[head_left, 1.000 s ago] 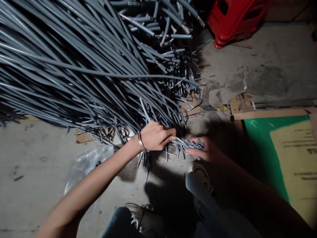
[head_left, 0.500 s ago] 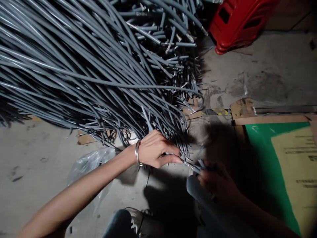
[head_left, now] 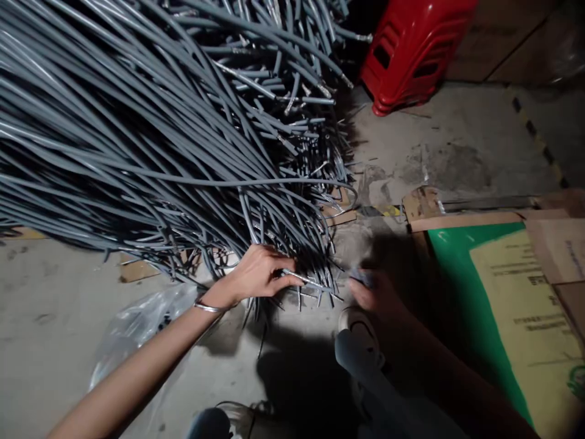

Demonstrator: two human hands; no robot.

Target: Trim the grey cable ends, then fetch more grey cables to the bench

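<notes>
A large bundle of grey cables (head_left: 150, 122) spreads across the upper left, with many of its ends stripped to silvery braid. At its lower edge my left hand (head_left: 260, 272) is closed round one grey cable (head_left: 313, 283), whose end sticks out to the right of the thumb and shows silvery braid. My right hand (head_left: 377, 294) is in shadow, a little right of that end and apart from it. Its fingers look closed, with a small grey-blue thing (head_left: 363, 277) at them, too blurred to name.
A red plastic stool (head_left: 411, 55) stands at the top right. To the right lies a green board (head_left: 470, 268) with a yellow printed sheet (head_left: 516, 286). Clear plastic wrap (head_left: 137, 323) and cardboard scraps (head_left: 137, 268) lie on the floor. My shoe (head_left: 361, 326) is below my right hand.
My hands were close together, both at the cable end. My right hand has moved up and come away from it. In the picture my left hand has shifted left, along with the view.
</notes>
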